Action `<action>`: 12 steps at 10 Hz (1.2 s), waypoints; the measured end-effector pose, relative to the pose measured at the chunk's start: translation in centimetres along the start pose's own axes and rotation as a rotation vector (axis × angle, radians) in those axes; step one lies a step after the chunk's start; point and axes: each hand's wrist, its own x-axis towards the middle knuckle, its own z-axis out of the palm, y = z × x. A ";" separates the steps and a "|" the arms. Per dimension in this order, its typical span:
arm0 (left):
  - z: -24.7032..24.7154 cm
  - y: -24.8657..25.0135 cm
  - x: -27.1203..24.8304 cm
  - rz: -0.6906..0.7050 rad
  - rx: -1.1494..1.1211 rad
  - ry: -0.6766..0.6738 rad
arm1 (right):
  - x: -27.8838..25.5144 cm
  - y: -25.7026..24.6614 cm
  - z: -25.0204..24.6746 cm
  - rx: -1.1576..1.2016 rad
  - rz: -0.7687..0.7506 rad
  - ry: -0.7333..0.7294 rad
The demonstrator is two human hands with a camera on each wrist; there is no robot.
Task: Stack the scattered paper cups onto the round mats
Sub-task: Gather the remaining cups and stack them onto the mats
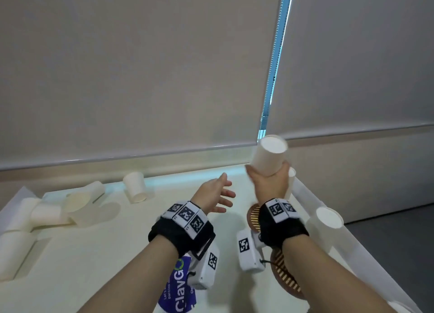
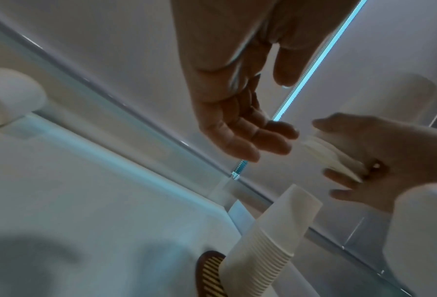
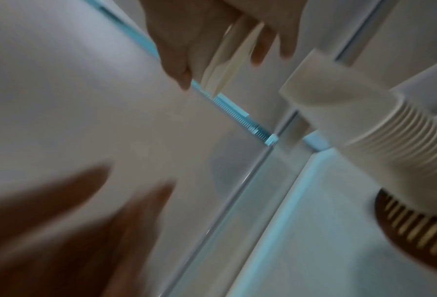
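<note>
My right hand (image 1: 267,177) grips a white paper cup (image 1: 269,156) from below and holds it raised, tilted, above the table's far right corner. In the right wrist view that paper cup (image 3: 222,66) sits between thumb and fingers of the right hand (image 3: 207,40). Just behind it a stack of inverted cups (image 1: 291,181) stands on a brown slatted round mat (image 1: 254,216); the cup stack (image 2: 268,241) shows many nested rims. A second round mat (image 1: 285,275) lies nearer, partly under my right forearm. My left hand (image 1: 219,195) hovers empty, fingers spread, left of the held cup.
Several loose white cups lie on their sides at the left: one (image 1: 135,187) near the back edge, others (image 1: 47,215) at the far left. Another inverted cup (image 1: 325,223) stands by the table's right edge (image 1: 352,254). Window blinds rise behind the cream table (image 1: 105,254).
</note>
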 end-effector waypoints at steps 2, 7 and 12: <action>-3.2 -3.0 0.6 -0.047 0.057 0.084 | 6.0 1.3 -1.9 -0.068 0.044 0.375; -17.4 -10.5 2.5 -0.220 0.452 0.631 | 5.1 10.5 -0.9 -0.524 0.451 0.121; -27.2 -11.4 4.2 -0.108 0.983 1.162 | -2.7 14.3 11.8 -0.374 0.431 -0.413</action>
